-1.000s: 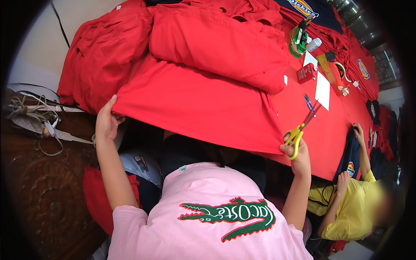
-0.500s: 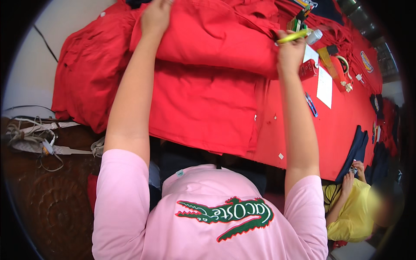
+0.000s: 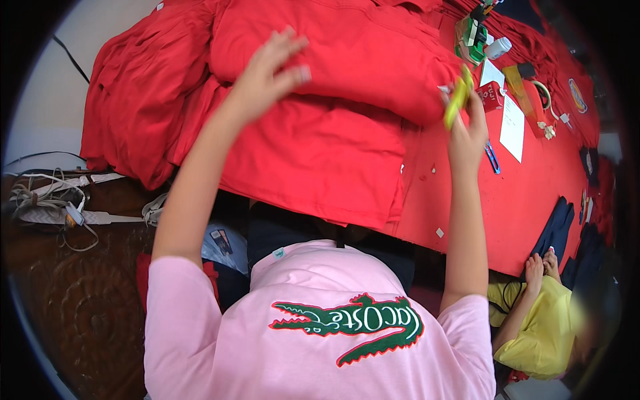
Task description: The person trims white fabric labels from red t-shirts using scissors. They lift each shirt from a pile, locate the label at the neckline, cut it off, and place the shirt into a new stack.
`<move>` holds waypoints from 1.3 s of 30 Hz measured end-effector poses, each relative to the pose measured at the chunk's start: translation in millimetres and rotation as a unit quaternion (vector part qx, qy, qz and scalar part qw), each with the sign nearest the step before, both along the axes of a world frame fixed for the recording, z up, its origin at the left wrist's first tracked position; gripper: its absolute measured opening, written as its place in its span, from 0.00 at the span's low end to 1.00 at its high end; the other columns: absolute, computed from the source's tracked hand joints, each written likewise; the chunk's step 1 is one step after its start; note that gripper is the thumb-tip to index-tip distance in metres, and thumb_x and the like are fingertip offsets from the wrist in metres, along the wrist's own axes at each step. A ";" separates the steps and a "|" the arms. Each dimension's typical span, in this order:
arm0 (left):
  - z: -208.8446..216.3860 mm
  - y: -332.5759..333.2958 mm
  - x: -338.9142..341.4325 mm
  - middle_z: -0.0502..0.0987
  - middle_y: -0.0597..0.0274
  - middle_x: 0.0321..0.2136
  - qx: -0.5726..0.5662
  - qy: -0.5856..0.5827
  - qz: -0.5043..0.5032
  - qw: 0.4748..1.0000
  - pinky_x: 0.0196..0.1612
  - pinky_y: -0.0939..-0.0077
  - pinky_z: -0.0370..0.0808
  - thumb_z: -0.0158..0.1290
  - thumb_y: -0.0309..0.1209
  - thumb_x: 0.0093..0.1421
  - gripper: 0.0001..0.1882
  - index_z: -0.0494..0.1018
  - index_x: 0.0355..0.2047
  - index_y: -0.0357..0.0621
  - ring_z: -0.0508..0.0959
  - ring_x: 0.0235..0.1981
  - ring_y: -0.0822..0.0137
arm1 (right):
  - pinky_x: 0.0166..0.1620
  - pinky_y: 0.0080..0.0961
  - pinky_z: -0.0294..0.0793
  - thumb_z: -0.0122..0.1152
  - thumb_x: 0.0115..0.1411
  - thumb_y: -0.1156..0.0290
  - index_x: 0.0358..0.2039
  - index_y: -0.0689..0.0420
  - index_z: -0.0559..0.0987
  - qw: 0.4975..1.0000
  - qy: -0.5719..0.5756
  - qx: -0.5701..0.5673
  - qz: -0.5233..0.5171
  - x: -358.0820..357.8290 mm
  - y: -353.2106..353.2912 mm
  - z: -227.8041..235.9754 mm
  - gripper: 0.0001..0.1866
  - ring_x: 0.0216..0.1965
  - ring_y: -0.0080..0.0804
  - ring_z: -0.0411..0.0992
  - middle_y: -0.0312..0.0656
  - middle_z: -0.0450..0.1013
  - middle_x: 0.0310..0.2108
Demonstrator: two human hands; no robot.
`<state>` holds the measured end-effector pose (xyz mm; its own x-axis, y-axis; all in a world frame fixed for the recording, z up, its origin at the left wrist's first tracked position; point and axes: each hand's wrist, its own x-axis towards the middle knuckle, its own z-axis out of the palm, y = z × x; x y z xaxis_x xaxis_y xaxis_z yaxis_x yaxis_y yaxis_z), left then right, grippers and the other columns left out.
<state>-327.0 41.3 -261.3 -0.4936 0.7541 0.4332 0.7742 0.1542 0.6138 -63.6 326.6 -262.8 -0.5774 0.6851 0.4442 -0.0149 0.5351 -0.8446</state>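
Observation:
Over the folded red garment [image 3: 373, 57], my left hand [image 3: 263, 80] is lifted with its fingers spread and nothing in them. My right hand [image 3: 468, 130] is closed around yellow thread snips [image 3: 458, 100], beside the right end of the fold. The snips' blades are hard to make out. Another layer of red cloth [image 3: 320, 160] lies flat below the fold and reaches the table's near edge. Just right of my right hand, a small blue cutting tool [image 3: 492, 159] rests on the table, partly hidden by that hand.
A heap of red garments [image 3: 143, 93] is at the left. Right of the fold are a white paper [image 3: 512, 130], a tape roll [image 3: 543, 97], a green holder [image 3: 471, 43] and a white bottle [image 3: 498, 48]. A person in yellow [image 3: 540, 327] works at the lower right. Cables [image 3: 50, 200] lie at far left.
My left hand has let go of the garment's far edge and come nearer, with fingers spread. My right hand has moved slightly nearer, and the yellow snips now point more upright.

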 end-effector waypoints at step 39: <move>-33.6 -39.3 137.3 0.79 0.58 0.53 0.243 -0.605 0.153 0.743 0.55 0.77 0.77 0.59 0.19 0.67 0.19 0.74 0.58 0.39 0.81 0.47 0.72 | 0.24 0.27 0.59 0.79 0.57 0.65 0.33 0.63 0.84 0.931 -0.336 -0.062 0.130 111.4 -175.7 40.1 0.15 0.19 0.20 0.60 0.36 0.64 0.16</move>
<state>-189.7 1.9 -294.9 -0.8592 0.4265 -0.2827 -0.4150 -0.2577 0.8725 47.8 150.8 -222.7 -0.8495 0.5056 -0.1507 0.4243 0.4851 -0.7646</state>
